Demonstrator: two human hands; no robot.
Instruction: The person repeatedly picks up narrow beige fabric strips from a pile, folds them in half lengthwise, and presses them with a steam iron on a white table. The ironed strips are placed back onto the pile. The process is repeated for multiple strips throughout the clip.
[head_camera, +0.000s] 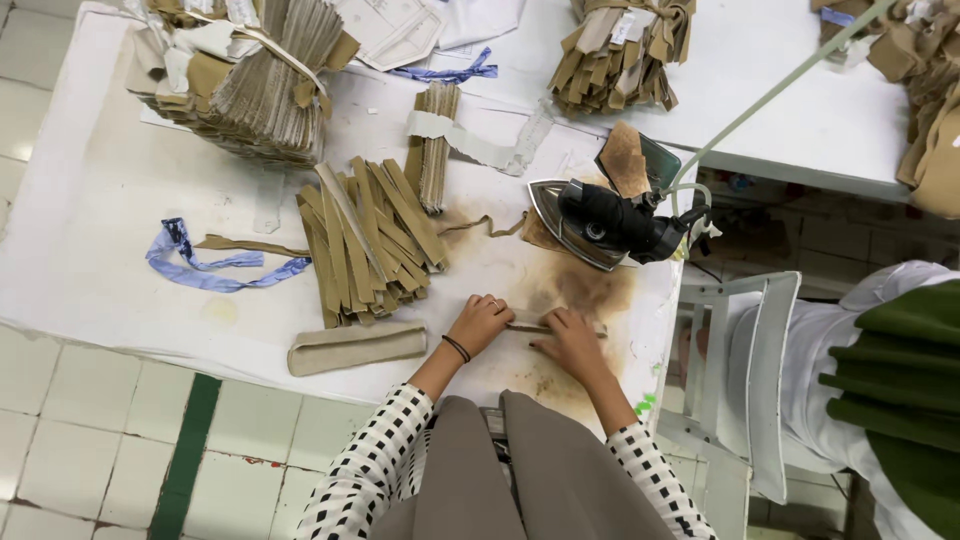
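Observation:
A narrow tan fabric strip (528, 326) lies flat on the scorched white pressing table (90, 250). My left hand (478, 323) presses on the strip's left end, fingers curled down; a dark band sits on that wrist. My right hand (570, 340) holds down the strip's right part with fingers spread flat. A black steam iron (600, 222) rests on the table just beyond my hands, its hose rising to the upper right.
A loose pile of tan strips (368, 240) lies left of the iron, a folded tan piece (355, 347) near the front edge, and blue ribbon (205, 265) further left. Tied bundles (250, 75) sit at the back. A person in white and green (890, 370) sits at right.

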